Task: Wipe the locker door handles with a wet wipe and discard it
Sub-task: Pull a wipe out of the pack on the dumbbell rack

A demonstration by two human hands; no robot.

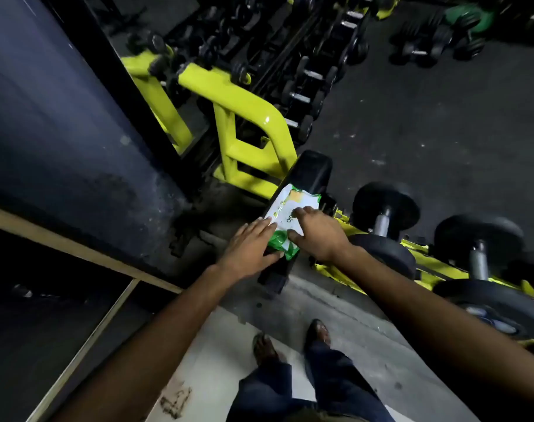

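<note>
A green and white wet wipe packet (287, 211) lies on a black padded bench (308, 175) in front of me. My left hand (250, 248) lies flat with straight fingers on the packet's left side. My right hand (317, 236) rests on the packet's right side, its thumb at the near end and its fingers over the top. No loose wipe shows. The lockers show only as a dark panel (46, 315) with a pale wooden frame at lower left, and no handle is visible.
A yellow steel rack (253, 117) with several black dumbbells stands behind the bench. More dumbbells (384, 214) sit on a yellow rack to the right. A dark wall (61, 117) fills the left. My feet (290, 339) stand on pale floor.
</note>
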